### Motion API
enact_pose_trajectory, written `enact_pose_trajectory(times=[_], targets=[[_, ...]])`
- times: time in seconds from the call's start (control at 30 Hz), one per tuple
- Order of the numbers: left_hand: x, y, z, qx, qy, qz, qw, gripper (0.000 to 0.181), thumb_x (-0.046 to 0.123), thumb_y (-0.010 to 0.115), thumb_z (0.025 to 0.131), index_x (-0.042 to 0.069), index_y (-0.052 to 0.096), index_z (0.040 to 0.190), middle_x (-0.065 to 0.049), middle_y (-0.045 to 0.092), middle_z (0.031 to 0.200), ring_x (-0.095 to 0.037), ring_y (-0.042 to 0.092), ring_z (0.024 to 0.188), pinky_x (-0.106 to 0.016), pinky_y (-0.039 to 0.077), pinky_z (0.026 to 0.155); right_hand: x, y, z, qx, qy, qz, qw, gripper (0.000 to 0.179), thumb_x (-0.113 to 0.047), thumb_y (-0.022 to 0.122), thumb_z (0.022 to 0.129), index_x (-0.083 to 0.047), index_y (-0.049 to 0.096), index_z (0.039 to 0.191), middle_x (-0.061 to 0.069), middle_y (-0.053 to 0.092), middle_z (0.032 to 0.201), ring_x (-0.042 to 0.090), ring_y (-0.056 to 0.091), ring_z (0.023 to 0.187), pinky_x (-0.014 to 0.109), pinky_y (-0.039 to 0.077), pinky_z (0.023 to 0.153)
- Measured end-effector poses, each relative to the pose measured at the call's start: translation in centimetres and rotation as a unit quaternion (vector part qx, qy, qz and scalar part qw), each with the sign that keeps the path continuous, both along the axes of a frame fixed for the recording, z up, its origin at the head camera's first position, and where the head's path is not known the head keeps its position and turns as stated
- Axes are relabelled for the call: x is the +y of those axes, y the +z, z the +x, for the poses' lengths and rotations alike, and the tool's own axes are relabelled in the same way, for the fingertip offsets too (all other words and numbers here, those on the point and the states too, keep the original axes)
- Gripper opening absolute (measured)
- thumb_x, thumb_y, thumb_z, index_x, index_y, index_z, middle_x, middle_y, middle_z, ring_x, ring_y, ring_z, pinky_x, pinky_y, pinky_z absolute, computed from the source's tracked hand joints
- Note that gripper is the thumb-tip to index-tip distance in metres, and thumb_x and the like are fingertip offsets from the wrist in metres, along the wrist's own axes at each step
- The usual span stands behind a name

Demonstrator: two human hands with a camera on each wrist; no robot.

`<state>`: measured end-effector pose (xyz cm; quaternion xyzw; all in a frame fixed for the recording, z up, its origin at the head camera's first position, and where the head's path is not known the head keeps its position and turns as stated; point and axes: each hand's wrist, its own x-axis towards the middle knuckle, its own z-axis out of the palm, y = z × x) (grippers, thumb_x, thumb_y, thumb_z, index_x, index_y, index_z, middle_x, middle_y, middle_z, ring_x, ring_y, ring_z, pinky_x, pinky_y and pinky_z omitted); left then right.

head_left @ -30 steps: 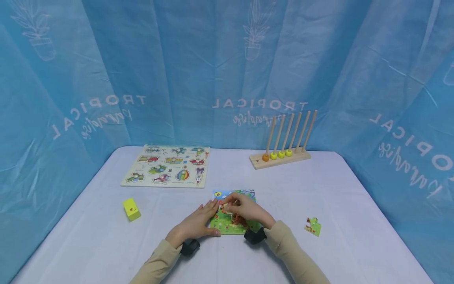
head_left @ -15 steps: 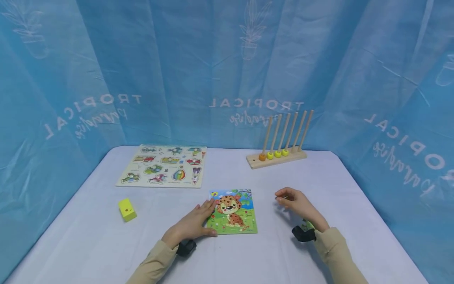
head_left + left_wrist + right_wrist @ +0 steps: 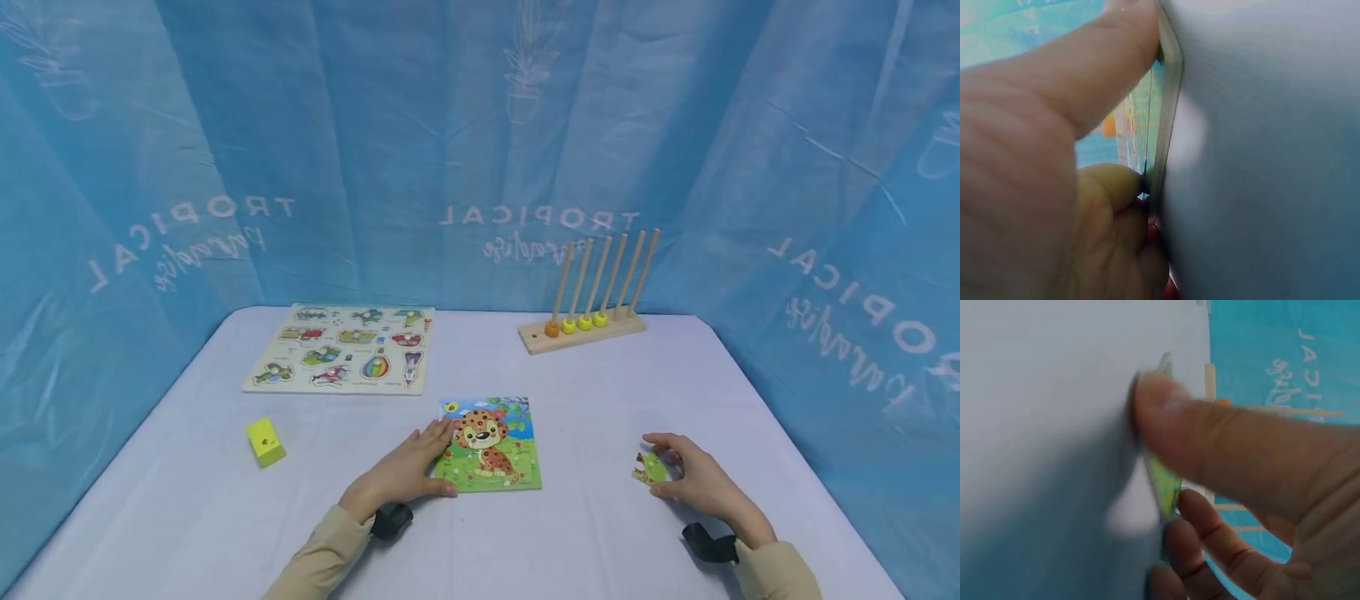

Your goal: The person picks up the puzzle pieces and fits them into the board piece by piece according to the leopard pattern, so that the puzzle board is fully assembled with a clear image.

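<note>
A square jigsaw puzzle (image 3: 491,454) with a spotted leopard cub on green grass lies at the middle of the table. My left hand (image 3: 401,473) rests over its left edge, fingers stretched out and thumb near the lower corner. The left wrist view shows the thumb and fingers along the puzzle's pale board edge (image 3: 1171,106). Farther right, my right hand (image 3: 705,479) has its thumb and fingers at opposite edges of a small green puzzle piece (image 3: 651,468). In the right wrist view that puzzle piece (image 3: 1165,481) stands partly hidden behind the thumb.
A peg board (image 3: 341,350) with vehicle pictures lies at the back left. In front of it sits a yellow block (image 3: 266,442). A wooden bead rack (image 3: 581,332) with upright rods stands at the back right. Blue curtain (image 3: 480,150) hangs around the table.
My right hand has left the puzzle, moved right and come down around the loose piece. The cub picture is uncovered. My left hand stays on the puzzle's left edge.
</note>
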<state>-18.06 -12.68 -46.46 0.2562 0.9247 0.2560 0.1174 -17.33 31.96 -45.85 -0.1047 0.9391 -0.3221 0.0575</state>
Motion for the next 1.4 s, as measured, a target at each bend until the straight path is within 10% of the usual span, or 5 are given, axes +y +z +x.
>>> enact_pose_trajectory(times=[0.47, 0.8, 1.03, 1.4], targets=[[0.6, -0.1, 0.5, -0.017, 0.0, 0.01, 0.9998, 0.097, 0.042, 0.073, 0.082, -0.001, 0.022, 0.152, -0.022, 0.017, 0.16, -0.038, 0.016, 0.149, -0.056, 0.014, 0.122, -7.4, -1.8, -8.1, -0.002, -0.022, -0.064, 0.9977, 0.069, -0.002, 0.074, 0.08, -0.009, 0.044, 0.142, 0.019, 0.048, 0.127, 0.033, 0.051, 0.112, 0.046, 0.047, 0.092], [0.6, -0.1, 0.2, -0.002, 0.006, 0.002, 1.0, 0.096, 0.041, 0.074, 0.082, 0.0, 0.022, 0.153, -0.02, 0.018, 0.161, -0.037, 0.017, 0.149, -0.055, 0.016, 0.122, -8.7, -2.0, -8.5, -0.032, -0.084, -0.22, 0.9714, 0.051, -0.003, 0.069, 0.087, -0.007, 0.053, 0.135, 0.013, 0.064, 0.111, 0.009, 0.059, 0.082, 0.017, 0.049, 0.062], [0.5, -0.1, 0.3, -0.006, 0.005, -0.001, 1.0, 0.096, 0.043, 0.073, 0.082, -0.002, 0.024, 0.152, -0.02, 0.017, 0.161, -0.038, 0.016, 0.149, -0.056, 0.016, 0.122, -10.4, -2.0, -7.6, -0.119, 0.006, -0.248, 0.9615, 0.039, -0.019, 0.069, 0.091, 0.0, 0.06, 0.123, -0.008, 0.07, 0.088, 0.008, 0.049, 0.064, 0.021, 0.04, 0.052], [0.6, -0.1, 0.4, -0.009, 0.004, 0.003, 0.9999, 0.096, 0.041, 0.074, 0.082, -0.002, 0.024, 0.152, -0.02, 0.018, 0.161, -0.038, 0.016, 0.149, -0.056, 0.016, 0.122, -15.5, -2.0, -5.8, -0.069, 0.091, -0.233, 0.9658, 0.023, -0.014, 0.071, 0.088, 0.0, 0.066, 0.107, 0.003, 0.069, 0.087, 0.008, 0.052, 0.068, 0.019, 0.04, 0.057]])
